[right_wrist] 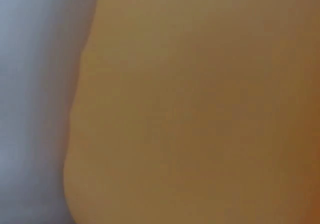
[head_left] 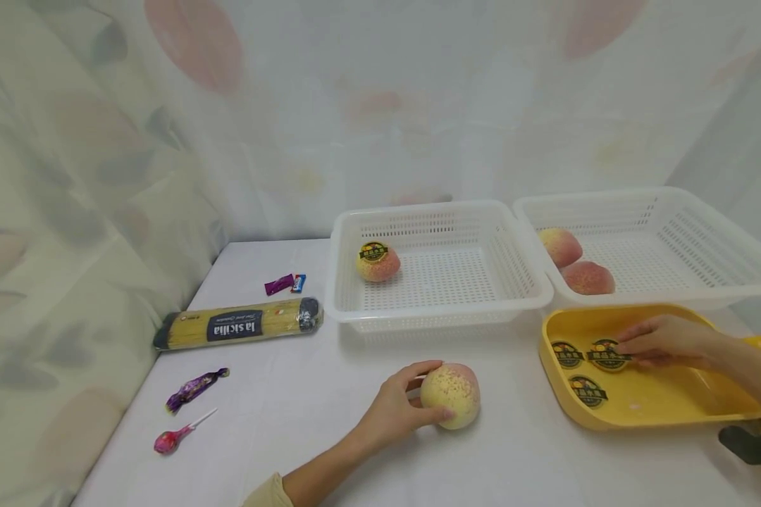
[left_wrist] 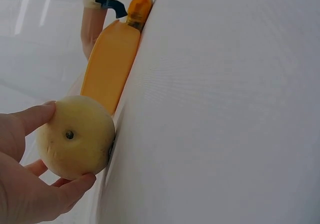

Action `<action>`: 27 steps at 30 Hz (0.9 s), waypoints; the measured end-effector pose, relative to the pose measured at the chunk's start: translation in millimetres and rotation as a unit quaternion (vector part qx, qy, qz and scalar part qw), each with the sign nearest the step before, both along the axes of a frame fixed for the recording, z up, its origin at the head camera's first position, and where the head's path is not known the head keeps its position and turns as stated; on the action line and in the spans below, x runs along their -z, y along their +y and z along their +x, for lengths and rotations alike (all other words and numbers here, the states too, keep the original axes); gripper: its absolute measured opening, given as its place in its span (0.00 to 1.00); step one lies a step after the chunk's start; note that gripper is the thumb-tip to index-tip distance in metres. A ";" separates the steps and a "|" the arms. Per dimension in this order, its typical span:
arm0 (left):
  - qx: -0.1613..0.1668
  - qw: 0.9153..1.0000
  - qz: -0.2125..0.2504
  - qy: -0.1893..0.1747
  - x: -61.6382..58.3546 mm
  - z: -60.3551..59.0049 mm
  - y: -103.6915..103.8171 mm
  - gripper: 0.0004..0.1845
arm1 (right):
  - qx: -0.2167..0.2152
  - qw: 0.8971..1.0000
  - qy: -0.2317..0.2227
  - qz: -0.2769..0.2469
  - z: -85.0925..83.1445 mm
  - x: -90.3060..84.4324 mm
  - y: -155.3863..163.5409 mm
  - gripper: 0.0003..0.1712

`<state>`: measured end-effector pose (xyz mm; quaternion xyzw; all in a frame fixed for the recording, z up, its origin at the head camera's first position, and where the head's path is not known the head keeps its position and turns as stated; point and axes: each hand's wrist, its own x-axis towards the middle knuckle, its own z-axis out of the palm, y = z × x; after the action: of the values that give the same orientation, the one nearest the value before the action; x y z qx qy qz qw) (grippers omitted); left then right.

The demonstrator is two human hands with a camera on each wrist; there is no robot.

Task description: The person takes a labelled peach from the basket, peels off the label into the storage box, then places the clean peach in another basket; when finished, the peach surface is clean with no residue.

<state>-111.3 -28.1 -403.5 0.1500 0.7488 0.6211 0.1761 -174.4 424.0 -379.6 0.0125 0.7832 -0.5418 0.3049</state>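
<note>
My left hand (head_left: 393, 405) grips a yellow and pink peach (head_left: 452, 396) over the white table, thumb on one side and fingers on the other. In the left wrist view the same peach (left_wrist: 77, 136) shows a small dark stem pit. Inside the yellow tray (head_left: 685, 405), my right hand (head_left: 669, 339) pinches the edge of a round black and gold fruit label (head_left: 609, 355). Two similar labels lie beside it, one label (head_left: 567, 355) to the left and another label (head_left: 587, 391) nearer. The yellow tray wall (right_wrist: 190, 109) fills most of the right wrist view, blurred.
A white basket (head_left: 440, 308) holds a labelled peach (head_left: 378, 262); a second basket (head_left: 678, 294) holds two peaches (head_left: 588, 278). At left lie a spaghetti pack (head_left: 237, 325), a purple-wrapped candy (head_left: 195, 389), a lollipop (head_left: 172, 439) and two small wrapped sweets (head_left: 280, 284).
</note>
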 end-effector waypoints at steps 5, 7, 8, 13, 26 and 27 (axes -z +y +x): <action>-0.001 1.000 0.001 -0.002 0.4 -0.6 0.5 0.35 | 0.009 1.000 0.010 0.021 -4.2 4.1 -2.8 0.16; -0.001 1.000 0.002 -0.004 0.3 -0.6 0.7 0.34 | 0.010 0.999 0.017 0.033 -5.2 4.4 -3.6 0.18; -0.001 1.000 0.003 -0.005 0.2 -0.5 0.8 0.34 | 0.009 0.999 0.025 0.044 -5.2 4.7 -4.1 0.20; -0.001 1.000 0.001 -0.009 -0.4 -0.6 0.4 0.34 | -0.003 0.992 0.074 0.106 -3.5 6.3 -8.2 0.29; -0.002 1.000 -0.004 -0.010 2.2 -1.9 0.3 0.35 | -0.009 0.973 0.140 0.183 -0.6 2.4 -17.2 0.25; -0.003 1.000 -0.005 -0.010 2.4 -1.8 0.3 0.35 | -0.008 0.972 0.143 0.186 -0.7 2.6 -17.6 0.25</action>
<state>-113.2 -27.8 -406.0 0.1409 0.7504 0.6194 0.1827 -175.1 406.5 -382.2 -0.0147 0.9058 -0.3801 0.1867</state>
